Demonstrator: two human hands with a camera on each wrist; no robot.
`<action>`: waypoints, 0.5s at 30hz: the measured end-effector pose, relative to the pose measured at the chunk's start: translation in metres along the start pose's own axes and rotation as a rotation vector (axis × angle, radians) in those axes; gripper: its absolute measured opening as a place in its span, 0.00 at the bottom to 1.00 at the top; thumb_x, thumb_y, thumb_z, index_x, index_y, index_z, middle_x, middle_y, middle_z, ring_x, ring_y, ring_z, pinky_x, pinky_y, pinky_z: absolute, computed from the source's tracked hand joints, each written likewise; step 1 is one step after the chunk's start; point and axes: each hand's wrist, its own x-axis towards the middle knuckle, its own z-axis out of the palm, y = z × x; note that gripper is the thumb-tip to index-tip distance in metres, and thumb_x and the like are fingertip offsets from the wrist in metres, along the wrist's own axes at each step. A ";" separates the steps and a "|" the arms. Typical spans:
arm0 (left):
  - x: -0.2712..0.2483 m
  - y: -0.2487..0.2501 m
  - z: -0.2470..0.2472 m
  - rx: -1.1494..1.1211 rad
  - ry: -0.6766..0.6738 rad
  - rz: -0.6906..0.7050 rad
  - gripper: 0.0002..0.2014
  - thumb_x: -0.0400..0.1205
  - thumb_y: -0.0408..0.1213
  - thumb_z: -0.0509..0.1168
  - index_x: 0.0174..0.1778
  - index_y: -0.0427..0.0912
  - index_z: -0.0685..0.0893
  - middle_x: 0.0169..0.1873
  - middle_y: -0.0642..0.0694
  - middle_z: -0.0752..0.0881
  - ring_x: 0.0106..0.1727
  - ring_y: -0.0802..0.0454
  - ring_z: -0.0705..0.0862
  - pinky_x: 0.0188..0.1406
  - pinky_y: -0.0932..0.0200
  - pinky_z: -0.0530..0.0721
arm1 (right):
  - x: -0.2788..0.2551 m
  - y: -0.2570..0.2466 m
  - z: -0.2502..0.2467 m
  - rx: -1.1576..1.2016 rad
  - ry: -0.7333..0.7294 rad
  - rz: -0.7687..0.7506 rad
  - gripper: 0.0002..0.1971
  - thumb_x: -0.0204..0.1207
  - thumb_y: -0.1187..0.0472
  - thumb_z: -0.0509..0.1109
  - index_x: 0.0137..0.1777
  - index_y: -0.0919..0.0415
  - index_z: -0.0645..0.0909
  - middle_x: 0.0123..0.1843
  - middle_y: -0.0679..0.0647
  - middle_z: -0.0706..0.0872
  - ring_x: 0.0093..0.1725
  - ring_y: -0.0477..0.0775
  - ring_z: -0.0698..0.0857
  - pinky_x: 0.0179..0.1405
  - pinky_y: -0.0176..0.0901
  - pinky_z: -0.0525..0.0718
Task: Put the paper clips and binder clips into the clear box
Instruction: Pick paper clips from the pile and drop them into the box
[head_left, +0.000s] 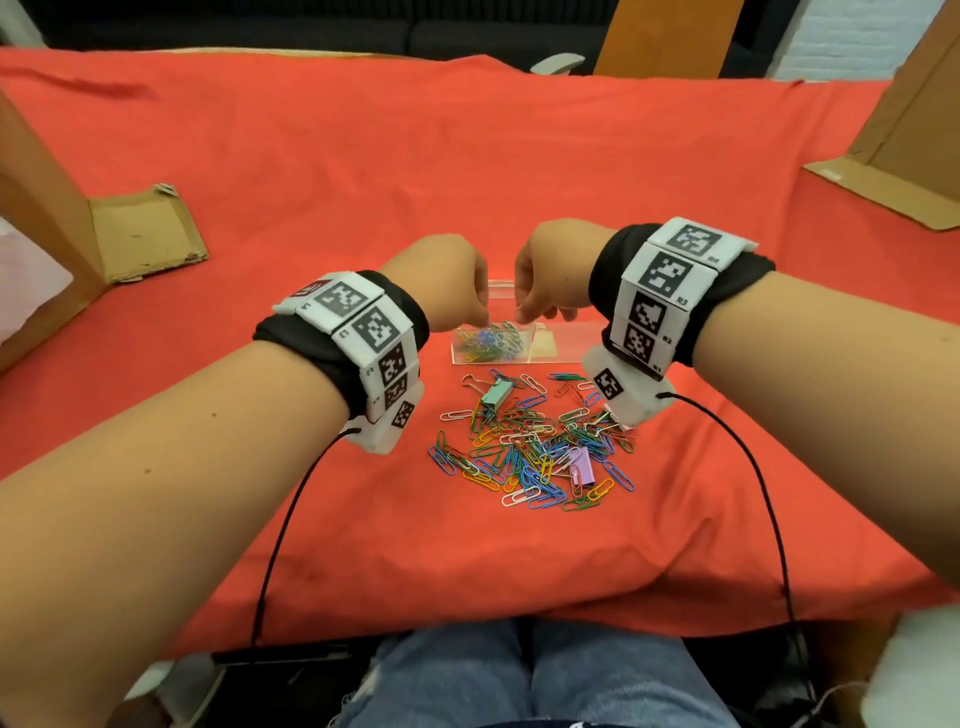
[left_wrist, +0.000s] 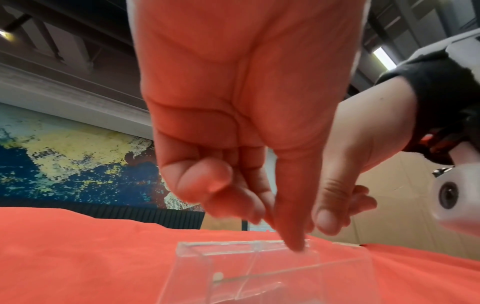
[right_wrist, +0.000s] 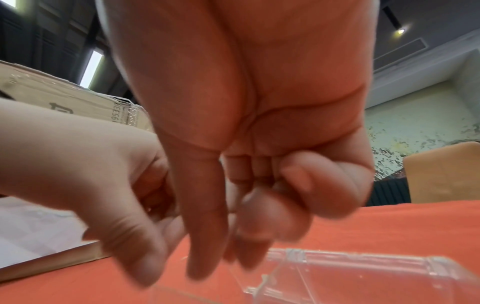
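The clear box (head_left: 566, 343) lies on the red cloth, and its left compartment holds several coloured paper clips (head_left: 488, 343). My left hand (head_left: 475, 325) hangs over that compartment, thumb and fingers bunched and pointing down (left_wrist: 280, 222) at the box rim (left_wrist: 197, 259); I see no clip in it. My right hand (head_left: 524, 314) hovers close beside it with its fingers curled against the thumb (right_wrist: 228, 246) above the box (right_wrist: 363, 267); blur hides whether it holds anything. A loose pile of paper clips (head_left: 535, 447) lies nearer me, with a green binder clip (head_left: 496, 397) and a purple binder clip (head_left: 582, 465).
Cardboard boxes stand at the left (head_left: 140, 234) and right (head_left: 883, 171) edges of the table. Black cables (head_left: 280, 545) trail from both wrist cameras over the front edge. Red cloth (head_left: 467, 156) stretches beyond the box.
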 end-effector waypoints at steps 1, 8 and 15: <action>-0.004 0.003 0.001 -0.005 -0.063 0.026 0.04 0.72 0.39 0.74 0.37 0.46 0.86 0.32 0.47 0.85 0.33 0.49 0.80 0.29 0.61 0.72 | -0.005 0.001 0.002 -0.015 -0.015 -0.003 0.18 0.77 0.52 0.69 0.59 0.65 0.86 0.54 0.59 0.91 0.34 0.51 0.83 0.44 0.41 0.83; -0.025 0.025 0.031 0.084 -0.474 0.094 0.15 0.72 0.45 0.75 0.54 0.48 0.89 0.40 0.42 0.89 0.30 0.50 0.82 0.25 0.65 0.76 | -0.026 0.005 0.051 0.037 -0.235 -0.026 0.19 0.72 0.53 0.75 0.58 0.66 0.86 0.42 0.55 0.87 0.27 0.48 0.83 0.22 0.33 0.81; -0.027 0.042 0.049 0.229 -0.366 0.110 0.20 0.73 0.44 0.74 0.60 0.40 0.86 0.55 0.41 0.88 0.55 0.41 0.86 0.44 0.55 0.77 | -0.027 -0.003 0.070 0.005 -0.196 -0.056 0.06 0.73 0.57 0.75 0.37 0.53 0.81 0.07 0.45 0.76 0.05 0.37 0.73 0.13 0.28 0.74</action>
